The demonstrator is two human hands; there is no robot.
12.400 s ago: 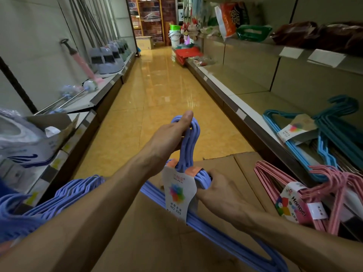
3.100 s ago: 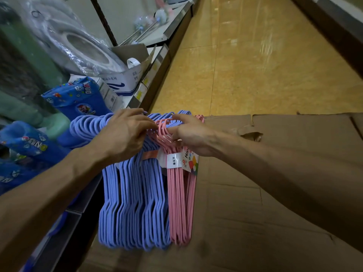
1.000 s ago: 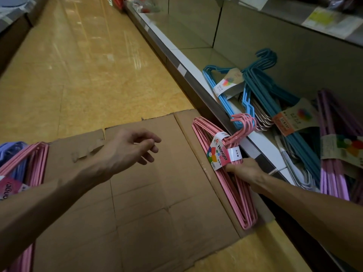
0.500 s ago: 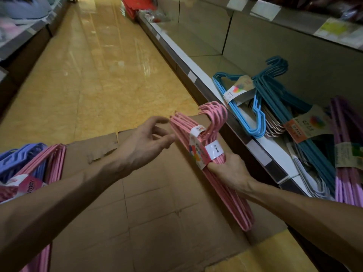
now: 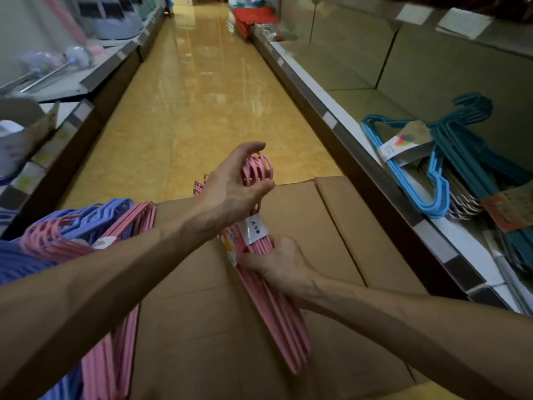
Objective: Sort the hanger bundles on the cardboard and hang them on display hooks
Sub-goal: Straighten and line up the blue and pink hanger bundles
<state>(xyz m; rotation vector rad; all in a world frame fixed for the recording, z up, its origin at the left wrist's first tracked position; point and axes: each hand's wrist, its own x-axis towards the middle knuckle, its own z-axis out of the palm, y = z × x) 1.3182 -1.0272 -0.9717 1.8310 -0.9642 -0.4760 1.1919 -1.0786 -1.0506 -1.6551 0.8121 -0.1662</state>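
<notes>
I hold a pink hanger bundle (image 5: 277,307) with a white paper label above the flattened cardboard (image 5: 323,226) on the floor. My left hand (image 5: 230,186) grips its hooks at the top. My right hand (image 5: 277,261) clasps the bundle just below the label. At the cardboard's left edge lie another pink hanger bundle (image 5: 115,342) and a stack of purple hanger bundles (image 5: 86,215), partly hidden by my left forearm.
The right shelf (image 5: 432,241) holds light blue hangers (image 5: 403,171), teal hangers (image 5: 473,151) and metal hangers (image 5: 461,194). The left shelf (image 5: 86,79) carries mops and boxed goods. A yellow tiled aisle (image 5: 202,90) runs ahead, with red goods at its far end.
My left hand has closed on the hooks of the pink bundle. Both hands have carried it from the cardboard's right edge toward the middle.
</notes>
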